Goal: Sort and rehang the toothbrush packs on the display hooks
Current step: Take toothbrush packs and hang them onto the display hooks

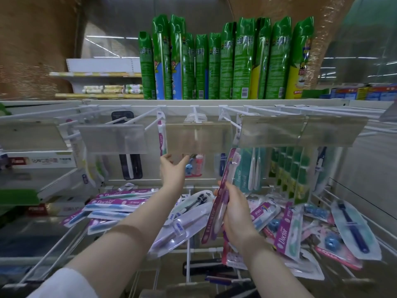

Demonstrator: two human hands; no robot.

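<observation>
Touches lower edge of clear plastic label flap (197,137) with spread left hand (173,168) (likely baring its white wire hook (195,117)), clutches purple toothbrush pack (217,211) in right hand (235,214).

We look through one wide-angle camera worn on the head, facing a shop display square on and tipped slightly down. Green spray cans (214,65) on the top shelf (129,102) fill the upper centre. The display hooks (194,117) cross mid-frame, bowed by the lens, and toothbrush packs (290,224) spread across the lower half. We stand close: the left hand (173,171) sits at frame centre, and the right hand (235,214), gripping a purple pack (221,196), is just right of it.
</observation>
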